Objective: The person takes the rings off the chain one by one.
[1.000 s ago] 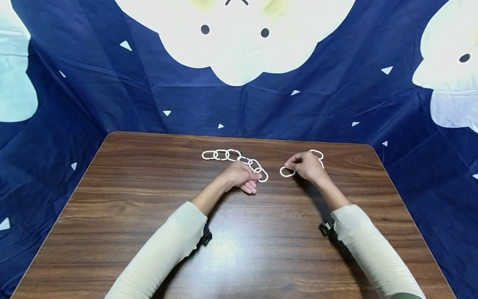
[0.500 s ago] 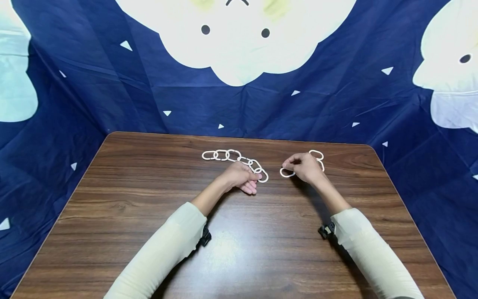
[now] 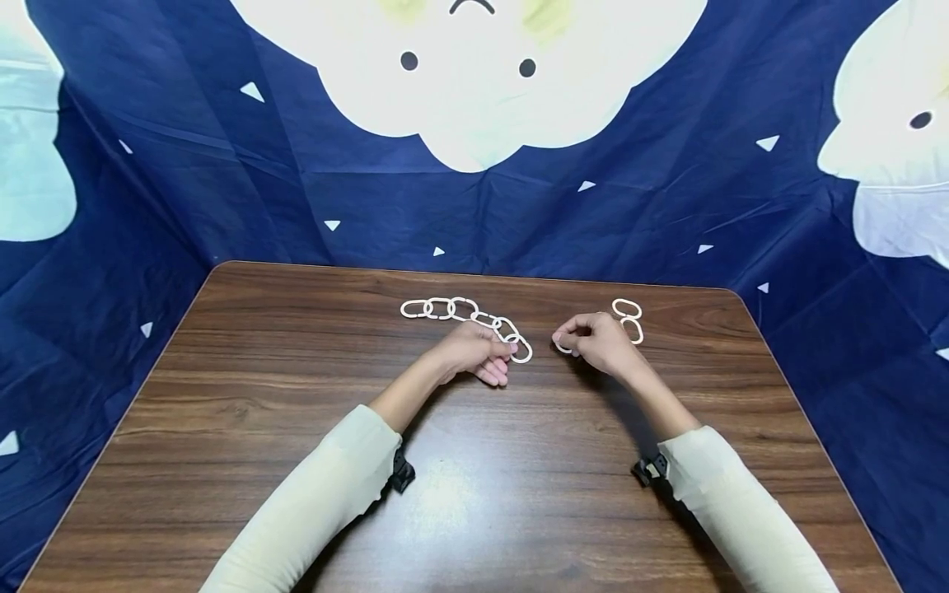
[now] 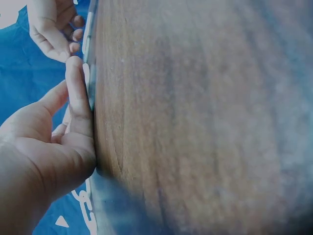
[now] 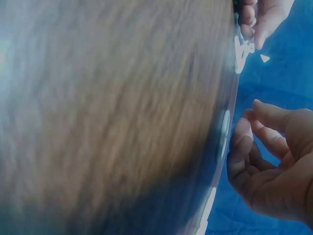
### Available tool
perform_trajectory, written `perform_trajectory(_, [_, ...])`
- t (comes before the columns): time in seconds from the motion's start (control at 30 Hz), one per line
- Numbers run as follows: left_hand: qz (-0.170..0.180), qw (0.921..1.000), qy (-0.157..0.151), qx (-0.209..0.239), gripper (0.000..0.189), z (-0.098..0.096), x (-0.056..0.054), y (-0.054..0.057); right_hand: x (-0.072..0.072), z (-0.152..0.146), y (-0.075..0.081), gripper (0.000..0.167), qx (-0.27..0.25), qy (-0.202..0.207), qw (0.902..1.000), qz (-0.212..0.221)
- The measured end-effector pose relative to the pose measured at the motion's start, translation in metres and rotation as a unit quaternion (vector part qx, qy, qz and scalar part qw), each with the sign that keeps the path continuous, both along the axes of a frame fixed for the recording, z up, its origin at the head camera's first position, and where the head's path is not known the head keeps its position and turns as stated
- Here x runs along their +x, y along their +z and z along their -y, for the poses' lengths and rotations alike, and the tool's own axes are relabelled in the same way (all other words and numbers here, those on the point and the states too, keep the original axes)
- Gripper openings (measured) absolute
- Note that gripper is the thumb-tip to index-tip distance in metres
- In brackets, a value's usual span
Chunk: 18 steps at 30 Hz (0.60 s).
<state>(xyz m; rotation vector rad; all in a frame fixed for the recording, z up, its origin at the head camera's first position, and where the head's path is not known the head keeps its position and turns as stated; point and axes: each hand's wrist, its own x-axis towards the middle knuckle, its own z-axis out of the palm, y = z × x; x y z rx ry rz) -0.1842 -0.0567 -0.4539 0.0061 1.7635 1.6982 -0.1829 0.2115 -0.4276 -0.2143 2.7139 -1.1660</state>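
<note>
White oval plastic links joined into a chain (image 3: 465, 309) lie near the table's back edge. My left hand (image 3: 470, 350) pinches the chain at its right end, thumb and finger at the last link (image 3: 527, 350). To the right, my right hand (image 3: 602, 342) hovers over a single loose link (image 3: 563, 349), fingers loosely bent and covering most of it in the head view. In the right wrist view that loose link (image 5: 224, 133) lies flat on the table, a little apart from the right fingertips.
Two more white links, one farther back (image 3: 626, 308) and one nearer (image 3: 633, 331), lie just behind the right hand. The wooden table (image 3: 222, 461) has a blue cloth backdrop (image 3: 385, 206) with cloud shapes right behind it.
My right hand has shifted slightly left and toward me, over the loose link, uncovering the two links behind it. The left hand and chain stay almost where they were.
</note>
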Motion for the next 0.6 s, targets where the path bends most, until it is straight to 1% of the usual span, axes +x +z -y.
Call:
perform_trajectory(0.17, [-0.011,0.9999,-0.008,-0.002,0.02,0.003,0.001,0.002,0.004,0.006,-0.002,0.017,-0.01,0.005,0.9998,0.016])
perform_trajectory(0.3, [-0.033,0.9993,-0.007,-0.016,0.027,0.008,0.0,0.005,0.006,0.009,-0.001,0.018,-0.01,0.002,0.9993,0.035])
perform_trajectory(0.37, [-0.049,0.9986,0.003,-0.022,0.028,0.01,-0.001,0.006,0.008,0.01,0.0,0.017,-0.014,0.002,0.9989,0.045])
perform_trajectory(0.47, [-0.08,0.9961,0.029,-0.022,0.026,0.012,-0.002,0.008,0.009,0.011,0.0,0.017,-0.024,0.006,0.9981,0.057])
perform_trajectory(0.53, [-0.112,0.9923,0.048,-0.02,0.025,0.012,-0.003,0.009,0.011,0.012,0.0,0.018,-0.031,0.009,0.9975,0.063])
perform_trajectory(0.6, [-0.149,0.9865,0.063,-0.024,0.023,0.013,-0.004,0.01,0.012,0.013,0.0,0.018,-0.038,0.012,0.9968,0.069])
